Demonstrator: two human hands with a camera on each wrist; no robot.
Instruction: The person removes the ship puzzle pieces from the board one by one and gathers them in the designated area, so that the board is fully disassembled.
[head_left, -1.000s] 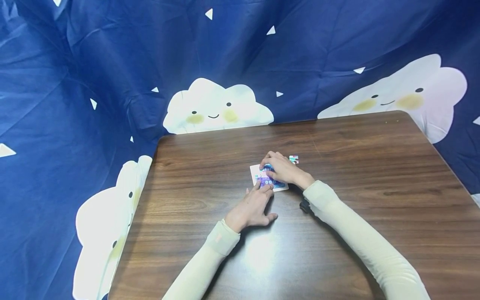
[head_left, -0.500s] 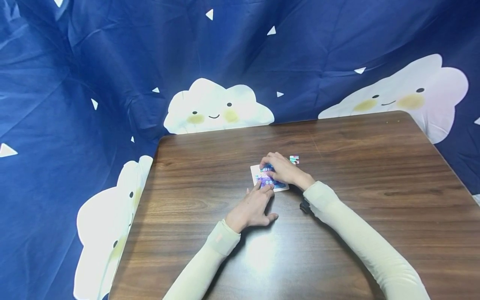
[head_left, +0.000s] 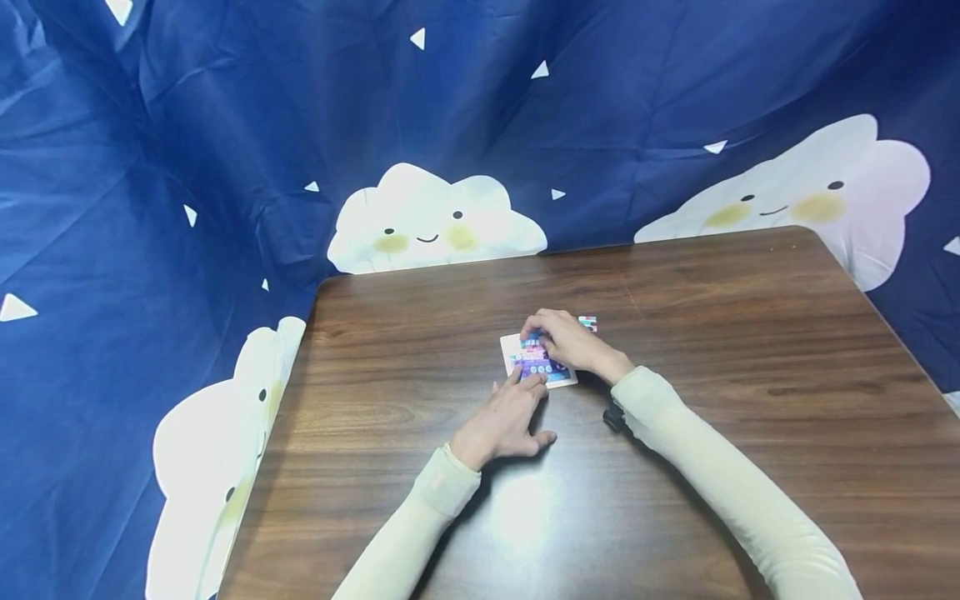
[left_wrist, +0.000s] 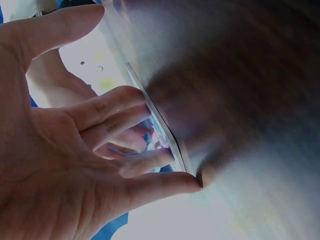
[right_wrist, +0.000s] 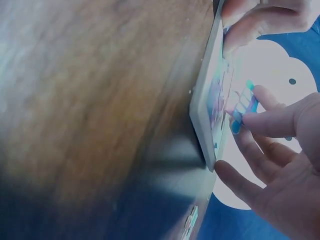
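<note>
A small flat puzzle board with a white border (head_left: 508, 343) and a blue, purple and pink picture lies on the table. The left hand (head_left: 502, 419) rests its extended fingertips on the board's near left edge, thumb spread away; in the left wrist view its fingers (left_wrist: 115, 120) touch the board edge (left_wrist: 165, 132). Above the board, the right hand (head_left: 567, 340) pinches a blue and white puzzle piece (right_wrist: 245, 107) between thumb and fingers. That piece is tilted up off the board (right_wrist: 201, 102) in the right wrist view. Another finger touches the board's edge.
One loose piece (head_left: 588, 322) lies on the brown wooden table (head_left: 405, 350) behind the right hand, seen also in the right wrist view (right_wrist: 190, 222). A dark object (head_left: 613, 417) shows at the right cuff. Behind the table hangs a blue curtain (head_left: 480, 100) with clouds.
The right hand's fingers have shifted slightly over the board, showing more of its picture. The left hand stays in place. The head view has tilted up a little.
</note>
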